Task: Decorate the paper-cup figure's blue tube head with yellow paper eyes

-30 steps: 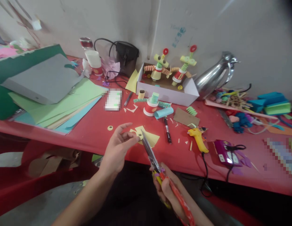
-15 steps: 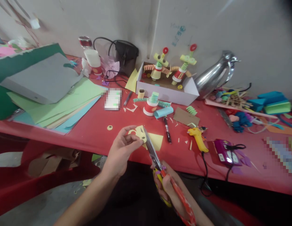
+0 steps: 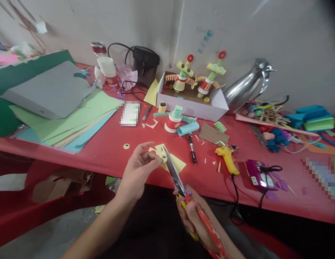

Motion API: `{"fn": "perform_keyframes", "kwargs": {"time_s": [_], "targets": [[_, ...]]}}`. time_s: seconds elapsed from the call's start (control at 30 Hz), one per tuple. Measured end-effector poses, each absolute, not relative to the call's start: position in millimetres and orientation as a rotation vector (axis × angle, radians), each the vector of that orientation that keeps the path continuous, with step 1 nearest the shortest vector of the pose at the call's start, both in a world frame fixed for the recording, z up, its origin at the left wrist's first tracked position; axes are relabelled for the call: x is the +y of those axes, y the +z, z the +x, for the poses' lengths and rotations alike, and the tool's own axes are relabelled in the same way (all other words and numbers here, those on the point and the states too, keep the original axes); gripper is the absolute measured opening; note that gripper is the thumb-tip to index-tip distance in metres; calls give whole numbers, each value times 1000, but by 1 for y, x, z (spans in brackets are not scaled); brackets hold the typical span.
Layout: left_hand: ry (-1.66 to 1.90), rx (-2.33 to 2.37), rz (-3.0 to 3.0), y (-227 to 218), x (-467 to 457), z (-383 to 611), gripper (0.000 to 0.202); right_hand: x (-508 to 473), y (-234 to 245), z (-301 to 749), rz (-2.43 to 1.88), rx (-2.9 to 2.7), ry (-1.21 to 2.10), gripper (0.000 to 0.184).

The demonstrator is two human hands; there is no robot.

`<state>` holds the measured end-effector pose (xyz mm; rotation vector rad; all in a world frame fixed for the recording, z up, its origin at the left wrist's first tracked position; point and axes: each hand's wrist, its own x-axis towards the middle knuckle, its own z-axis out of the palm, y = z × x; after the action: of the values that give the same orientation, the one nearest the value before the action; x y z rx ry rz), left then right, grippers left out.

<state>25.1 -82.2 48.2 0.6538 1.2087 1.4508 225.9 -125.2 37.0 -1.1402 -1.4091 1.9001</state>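
Observation:
Between thumb and fingers, my left hand [image 3: 139, 167] pinches a small piece of yellow paper [image 3: 164, 158] marked with a dark spot. My right hand [image 3: 190, 208] is wrapped round the red and yellow handles of a pair of scissors [image 3: 174, 171]. The blades point up and away from me, with their tips at the edge of the yellow piece. Below the blades lies a larger sheet of yellow paper [image 3: 179, 163] on the red table. To the left rests a small cut-out yellow eye [image 3: 126, 146] with a dark centre.
Behind my hands stands a paper-cup figure [image 3: 173, 122] with green folded arms, beside a blue paper roll [image 3: 188, 128]. A black marker [image 3: 192, 149] and a yellow glue gun [image 3: 227, 160] lie to the right. Two finished-looking figures stand in a white box [image 3: 189, 106]. Coloured sheets [image 3: 83, 122] are stacked left.
The yellow piece in my left hand has shifted slightly left, and less of it shows beside the blades. My right hand and the scissors have barely moved.

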Motion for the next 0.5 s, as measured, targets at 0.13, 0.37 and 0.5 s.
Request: {"fn": "perform_keyframes", "kwargs": {"time_s": [0.13,0.37,0.5], "targets": [[1459,1211,663,48,-82,24,53,-126,34,227,-1138,-1406,1907,60],[1464,1208,681,49,-83,23,52,-126,38,226,-1144,-1434,1860,59],[1469,1202,697,49,-83,24,51,-125,40,225,-1146,-1435,1871,62]]}}
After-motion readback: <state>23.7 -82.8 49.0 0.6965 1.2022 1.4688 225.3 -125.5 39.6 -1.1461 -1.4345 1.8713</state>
